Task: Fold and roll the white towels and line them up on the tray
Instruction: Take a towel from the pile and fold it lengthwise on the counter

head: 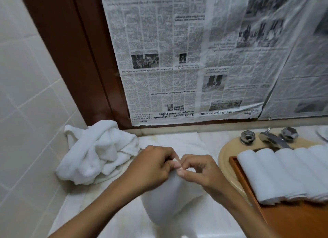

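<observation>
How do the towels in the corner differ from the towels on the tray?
The corner towels lie crumpled in a loose heap; the tray towels are rolled. The corner towels sit on the counter by the wall; the tray towels lie side by side on the wooden tray. Both are white.

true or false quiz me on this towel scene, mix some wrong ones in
1. Both the left hand and the right hand pinch the top of a white towel. True.
2. The tray is empty. False: several rolled towels lie side by side on it.
3. A heap of unfolded towels lies at the left, against the tiled wall. True.
4. The newspaper lies flat under the hands. False: it hangs upright behind the work area.
5. The tray is blue. False: it is brown.
</observation>
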`<control>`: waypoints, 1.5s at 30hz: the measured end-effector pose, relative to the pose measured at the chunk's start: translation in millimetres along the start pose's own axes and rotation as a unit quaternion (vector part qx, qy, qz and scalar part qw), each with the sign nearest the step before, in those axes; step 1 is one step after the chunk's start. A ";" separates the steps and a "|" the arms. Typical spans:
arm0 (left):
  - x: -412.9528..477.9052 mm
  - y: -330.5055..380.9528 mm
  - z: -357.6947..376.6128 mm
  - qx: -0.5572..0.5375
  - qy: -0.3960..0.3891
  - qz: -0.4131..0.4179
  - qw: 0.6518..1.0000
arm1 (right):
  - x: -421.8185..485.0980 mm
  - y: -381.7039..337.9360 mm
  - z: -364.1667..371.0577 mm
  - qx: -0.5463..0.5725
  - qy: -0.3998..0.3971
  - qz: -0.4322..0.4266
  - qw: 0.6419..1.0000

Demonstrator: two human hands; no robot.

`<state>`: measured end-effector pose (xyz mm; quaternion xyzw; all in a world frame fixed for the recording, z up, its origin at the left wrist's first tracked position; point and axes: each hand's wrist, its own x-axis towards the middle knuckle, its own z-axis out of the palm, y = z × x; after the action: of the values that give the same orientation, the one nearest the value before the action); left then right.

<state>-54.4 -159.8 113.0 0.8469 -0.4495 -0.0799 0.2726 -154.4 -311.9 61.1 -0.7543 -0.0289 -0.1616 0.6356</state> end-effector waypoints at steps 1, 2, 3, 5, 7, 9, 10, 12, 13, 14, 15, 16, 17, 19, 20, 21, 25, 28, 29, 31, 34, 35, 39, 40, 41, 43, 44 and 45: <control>3.2 2.0 -6.1 0.003 0.011 0.007 1.000 | 4.0 -4.1 -0.5 -0.003 -0.003 -0.008 1.000; 6.0 3.3 -11.2 0.002 0.021 0.012 1.000 | 8.2 -6.5 -1.3 -0.015 -0.004 -0.015 1.000; 7.9 4.2 -15.0 -0.001 0.031 0.017 0.999 | 11.8 -7.8 -2.1 -0.030 -0.002 -0.020 0.999; 10.4 4.4 -20.5 -0.001 0.047 0.032 0.998 | 17.5 -10.9 -5.4 -0.057 0.008 -0.033 0.998; 12.7 3.7 -23.9 0.010 0.045 0.041 0.998 | 21.9 -12.2 -7.7 -0.082 0.019 -0.057 0.995; 17.9 3.6 -30.2 0.026 0.020 0.039 0.999 | 25.9 -13.0 -9.5 -0.117 0.028 -0.086 0.989; 22.1 3.2 -34.8 0.032 -0.001 0.034 0.999 | 28.0 -13.4 -10.1 -0.138 0.029 -0.100 0.985; 31.2 3.7 -45.2 0.049 -0.055 0.032 0.997 | 31.1 -14.0 -10.6 -0.175 0.027 -0.119 0.977; 35.5 4.6 -49.9 0.060 -0.082 0.037 0.994 | 32.5 -14.2 -10.5 -0.192 0.024 -0.125 0.973; 39.0 5.6 -53.6 0.071 -0.106 0.045 0.991 | 33.6 -14.3 -10.1 -0.204 0.020 -0.128 0.970; 42.3 6.4 -55.8 0.079 -0.125 0.051 0.988 | 34.5 -14.0 -10.0 -0.213 0.016 -0.127 0.969; 44.8 6.5 -56.8 0.084 -0.137 0.055 0.986 | 35.2 -13.1 -9.7 -0.217 0.013 -0.126 0.968; 46.5 6.2 -56.6 0.087 -0.142 0.055 0.985 | 35.6 -12.1 -9.6 -0.220 0.010 -0.124 0.968; 47.3 4.7 -53.6 0.106 -0.131 0.055 0.984 | 35.8 -9.1 -9.4 -0.220 0.005 -0.119 0.968; 46.3 4.0 -50.6 0.128 -0.120 0.060 0.983 | 35.0 -7.2 -9.5 -0.215 0.006 -0.115 0.970; 45.2 3.7 -48.2 0.158 -0.107 0.068 0.979 | 34.8 -5.4 -10.1 -0.201 0.007 -0.107 0.974; 39.1 6.2 -50.6 0.236 -0.041 0.117 0.964 | 28.4 1.9 -17.6 -0.148 0.001 -0.062 0.987; 40.8 -0.2 -69.8 0.248 0.014 0.140 0.958 | 22.5 9.8 -28.7 -0.117 -0.008 -0.018 0.993; 42.6 -6.0 -77.0 0.262 0.026 0.141 0.954 | 19.9 12.8 -33.3 -0.111 -0.010 -0.002 0.994; 46.8 -21.4 -89.4 0.287 0.041 0.142 0.947 | 14.7 18.0 -42.9 -0.113 -0.020 0.029 0.993; 50.9 -46.5 -103.5 0.300 0.039 0.120 0.946 | 6.4 25.6 -56.3 -0.130 -0.040 0.072 0.988; 52.2 -54.6 -106.7 0.301 0.037 0.109 0.947 | 3.9 25.7 -60.1 -0.134 -0.044 0.086 0.986; 58.2 -84.1 -109.1 0.271 0.016 0.062 0.961 | 0.1 4.0 -70.0 -0.136 -0.096 0.151 0.974; 59.4 -90.1 -106.4 0.232 0.013 0.055 0.971 | -1.5 -8.8 -72.3 -0.122 -0.121 0.163 0.972; 60.9 -96.1 -102.4 0.179 0.024 0.051 0.982 | -3.6 -21.6 -75.5 -0.106 -0.149 0.170 0.968; 64.5 -103.6 -92.9 0.056 0.070 0.041 0.995 | -8.7 -44.8 -83.6 -0.086 -0.198 0.171 0.961; 65.7 -105.4 -87.9 -0.011 0.090 0.023 0.996 | -11.6 -50.8 -87.9 -0.078 -0.208 0.173 0.960; 65.8 -106.8 -82.5 -0.085 0.098 0.001 0.992 | -14.6 -53.2 -91.6 -0.071 -0.209 0.177 0.959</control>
<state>92.1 -132.8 132.4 0.8238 -0.4130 -0.0342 0.3867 -200.5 -388.1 120.3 -0.8074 -0.0158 0.1126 0.5790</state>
